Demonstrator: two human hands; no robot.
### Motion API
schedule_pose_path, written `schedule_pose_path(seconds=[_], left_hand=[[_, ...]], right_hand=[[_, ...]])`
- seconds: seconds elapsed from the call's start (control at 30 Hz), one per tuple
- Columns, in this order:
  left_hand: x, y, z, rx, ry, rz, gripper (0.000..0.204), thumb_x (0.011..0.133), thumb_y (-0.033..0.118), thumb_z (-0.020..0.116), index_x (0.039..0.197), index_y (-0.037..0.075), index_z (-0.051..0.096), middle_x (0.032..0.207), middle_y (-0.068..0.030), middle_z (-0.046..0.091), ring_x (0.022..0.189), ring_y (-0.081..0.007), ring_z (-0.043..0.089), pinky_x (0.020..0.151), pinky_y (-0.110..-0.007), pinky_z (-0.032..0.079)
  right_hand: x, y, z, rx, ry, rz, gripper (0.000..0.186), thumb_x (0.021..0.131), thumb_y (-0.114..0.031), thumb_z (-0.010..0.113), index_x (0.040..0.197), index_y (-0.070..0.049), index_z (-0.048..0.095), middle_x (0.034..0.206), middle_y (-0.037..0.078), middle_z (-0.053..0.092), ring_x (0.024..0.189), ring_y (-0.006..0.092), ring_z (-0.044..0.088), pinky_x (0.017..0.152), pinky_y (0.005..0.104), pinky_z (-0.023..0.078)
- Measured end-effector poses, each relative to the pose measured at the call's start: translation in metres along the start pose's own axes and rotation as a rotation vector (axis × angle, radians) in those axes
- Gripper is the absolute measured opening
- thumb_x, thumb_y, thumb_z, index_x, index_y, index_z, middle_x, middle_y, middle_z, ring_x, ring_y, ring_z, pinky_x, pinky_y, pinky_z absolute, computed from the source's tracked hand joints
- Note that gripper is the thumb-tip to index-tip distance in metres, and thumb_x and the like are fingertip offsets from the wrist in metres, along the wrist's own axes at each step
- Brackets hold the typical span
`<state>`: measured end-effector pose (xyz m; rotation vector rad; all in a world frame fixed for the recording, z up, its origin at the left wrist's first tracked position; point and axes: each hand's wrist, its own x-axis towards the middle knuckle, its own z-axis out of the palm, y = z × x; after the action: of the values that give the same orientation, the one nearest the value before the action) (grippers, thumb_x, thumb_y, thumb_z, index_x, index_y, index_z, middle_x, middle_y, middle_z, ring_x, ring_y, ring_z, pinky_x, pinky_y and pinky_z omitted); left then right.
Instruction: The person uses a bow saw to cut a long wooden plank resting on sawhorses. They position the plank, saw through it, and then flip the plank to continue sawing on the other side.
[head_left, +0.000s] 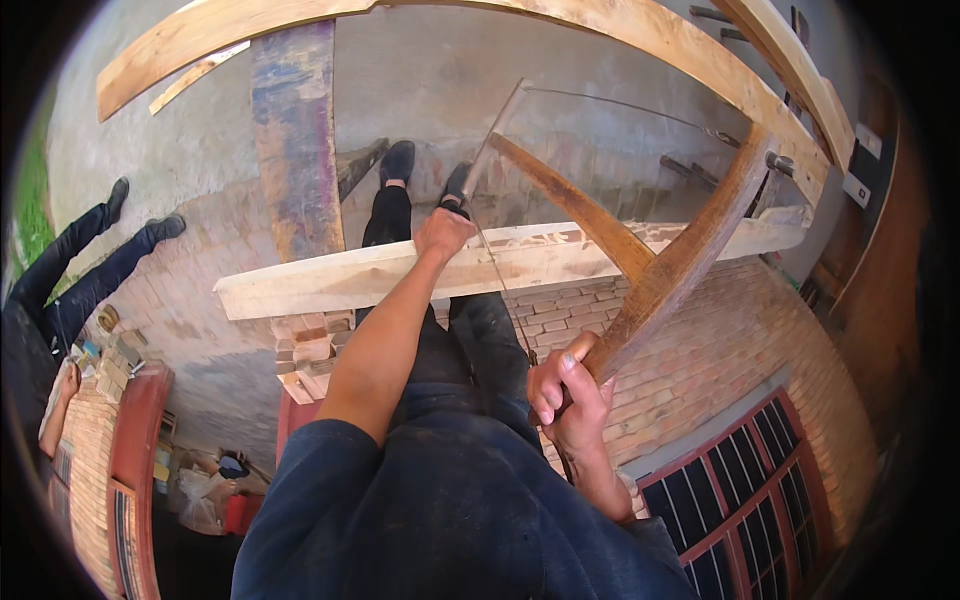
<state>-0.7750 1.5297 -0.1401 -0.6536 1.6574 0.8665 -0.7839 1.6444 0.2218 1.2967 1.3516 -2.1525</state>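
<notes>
A stained board (298, 130) stretches beyond the beam (330, 285), which the saw (685, 262) partly hides.

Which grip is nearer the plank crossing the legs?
Left. The left grip is at the far edge of the plank; the right grip holds the saw, clear of the plank's near side.

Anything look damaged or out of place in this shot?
The wide board beyond the pale plank, toward the left, looks worn: patchy blue stains mark it, unlike the plank's bare wood. The frame saw in the right hand shows no obvious damage.
</notes>
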Motion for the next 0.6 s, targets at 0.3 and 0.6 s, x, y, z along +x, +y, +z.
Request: schedule_pose_path(seconds=[0.3,0.6], left_hand=[[0.003,0.001,-0.001,0.015,0.014,0.009,0.027,0.075,0.039,0.089,0.096,0.022,0.090,0.109,-0.0074,0.085,0.107,-0.0311,0.079,0.095,-0.040,0.058],[0.008,-0.005,0.006,0.025,0.092,0.038,0.021,0.074,0.038,0.087,0.088,0.023,0.090,0.102,-0.0061,0.085,0.104,-0.0298,0.079,0.091,-0.039,0.059]], right_hand=[[-0.007,-0.005,0.003,0.027,0.021,0.006,0.026,0.108,-0.010,0.063,0.092,-0.008,0.043,0.057,0.004,0.042,0.041,0.0141,0.039,0.041,0.0319,0.033],[-0.009,-0.008,0.011,0.034,0.068,0.052,0.024,0.109,-0.011,0.062,0.094,-0.007,0.043,0.058,0.005,0.043,0.042,0.0142,0.039,0.041,0.0317,0.034]])
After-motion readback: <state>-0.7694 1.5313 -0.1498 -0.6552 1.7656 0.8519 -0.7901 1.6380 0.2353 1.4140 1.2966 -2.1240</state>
